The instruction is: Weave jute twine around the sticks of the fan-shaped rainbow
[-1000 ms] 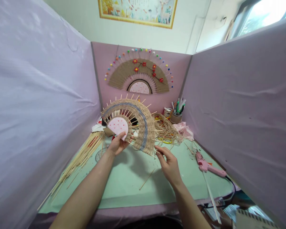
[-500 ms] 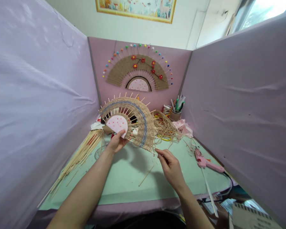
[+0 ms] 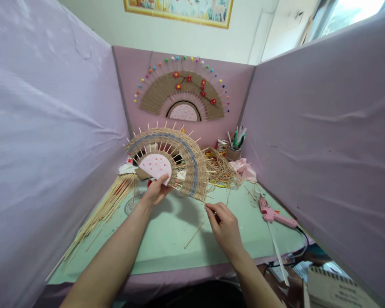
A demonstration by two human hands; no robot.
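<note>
Woven fan (image 3: 190,155) w/ a blue band is up in the air over the mint worktop (image 3: 167,256), tilted, stick ends poking out round its rim. L hand (image 3: 158,191) has it: grip closed on the pink dotted centre panel (image 3: 155,166), thumb on the front, fingers behind. R hand (image 3: 223,220) is in at the fan's lower R corner, grip pinched right down, fingertips together; can't tell what, if anything, is btwn them.

Just below the fan, one loose stick (image 3: 194,234) lies on its own. L of the fan, a big bundle of sticks (image 3: 105,205). Right behind it to the R, tangled twine (image 3: 223,169), then a tool pot (image 3: 233,154). Well R of the fan, pink glue gun (image 3: 272,215) on its side. Above & behind, a flower-trimmed fan (image 3: 158,92) on the back panel (image 3: 122,60).
</note>
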